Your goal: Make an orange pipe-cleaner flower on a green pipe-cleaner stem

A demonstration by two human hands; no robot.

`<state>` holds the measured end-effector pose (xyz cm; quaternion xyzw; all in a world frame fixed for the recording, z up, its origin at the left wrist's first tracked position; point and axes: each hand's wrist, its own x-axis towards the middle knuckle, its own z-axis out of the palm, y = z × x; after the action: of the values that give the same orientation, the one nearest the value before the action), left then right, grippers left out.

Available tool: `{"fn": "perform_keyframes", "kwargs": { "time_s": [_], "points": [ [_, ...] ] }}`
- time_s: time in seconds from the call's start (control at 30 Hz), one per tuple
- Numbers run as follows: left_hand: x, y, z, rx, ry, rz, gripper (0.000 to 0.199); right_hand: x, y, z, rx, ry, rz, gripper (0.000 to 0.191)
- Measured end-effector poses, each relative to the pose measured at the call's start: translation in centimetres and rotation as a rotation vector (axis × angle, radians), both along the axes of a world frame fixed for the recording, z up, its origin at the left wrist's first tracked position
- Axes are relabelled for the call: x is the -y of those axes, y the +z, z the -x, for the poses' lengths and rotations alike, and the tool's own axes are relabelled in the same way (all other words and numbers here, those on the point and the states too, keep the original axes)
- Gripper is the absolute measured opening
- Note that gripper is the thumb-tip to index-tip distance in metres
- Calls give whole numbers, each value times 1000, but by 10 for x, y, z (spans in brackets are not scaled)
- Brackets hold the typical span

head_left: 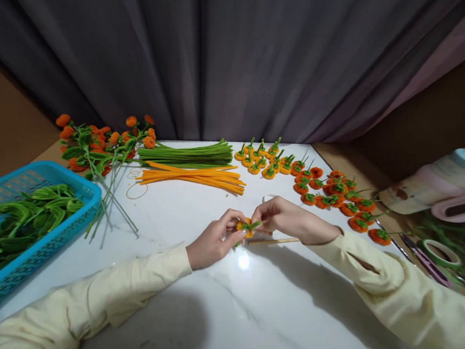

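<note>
My left hand (217,238) pinches a small yellow-orange pumpkin-like piece (247,228) with a green top, held low over the white table (236,315). My right hand (287,219) is closed on the green stem (255,224) of the same piece, its thumb and forefinger pressed together. The fingers partly cover the piece. A thin wooden stick (273,241) lies on the table just below the hands. Beyond them rest a bundle of orange strips (194,177) and a bundle of green ones (190,155).
A blue basket (53,225) of green leaves stands at the left, orange flowers (95,143) behind it. Several yellow pieces (268,171) and orange pieces (335,188) lie at the back right. At the right edge are a tape roll (442,254), a cutter (427,263) and a large cup (440,180).
</note>
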<state>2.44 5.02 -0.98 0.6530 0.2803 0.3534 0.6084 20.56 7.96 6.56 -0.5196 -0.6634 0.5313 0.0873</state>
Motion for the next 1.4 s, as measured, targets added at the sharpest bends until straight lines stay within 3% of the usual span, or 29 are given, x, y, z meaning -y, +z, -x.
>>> {"fn": "perform_keyframes", "kwargs": {
  "time_s": [0.07, 0.13, 0.23, 0.3, 0.4, 0.5, 0.63, 0.83, 0.93, 1.07, 1.17, 1.27, 1.4],
  "points": [
    [-2, 2, 0, -55, 11, -36, 20, 1, -1, -1, 51, 42, -127, 11],
    [-4, 7, 0, -129, 95, -88, 18, 8, -5, -2, 108, 85, -440, 15],
    [-6, 21, 0, -283, 323, -350, 12, 26, -15, -2, 160, 161, -929, 22],
    [-6, 30, 0, -366, 352, -484, 13, 38, -21, -1, 214, 190, -1174, 27],
    [-1, 36, -2, -424, 308, -546, 17, 49, -26, 4, 291, 224, -1410, 30],
    [4, 36, -5, -442, 311, -585, 13, 51, -28, 8, 307, 221, -1513, 29],
    [6, 30, -8, -418, 350, -646, 11, 50, -33, 9, 215, 170, -1467, 29],
    [4, 25, -3, -426, 324, -850, 16, 48, -33, 7, -43, 20, -1057, 28],
    [2, 24, -1, -479, 257, -963, 17, 44, -24, 7, 4, 27, -854, 26],
    [1, 26, 1, -499, 165, -1045, 20, 39, -11, 8, 155, 128, -704, 26],
    [0, 26, 2, -501, 101, -1015, 21, 35, -5, 9, 232, 185, -625, 25],
    [-3, 26, 3, -476, 56, -873, 19, 33, -5, 7, 207, 209, -598, 25],
    [-7, 29, 4, -439, 101, -699, 15, 33, -11, 2, 85, 162, -655, 28]
  ]
}}
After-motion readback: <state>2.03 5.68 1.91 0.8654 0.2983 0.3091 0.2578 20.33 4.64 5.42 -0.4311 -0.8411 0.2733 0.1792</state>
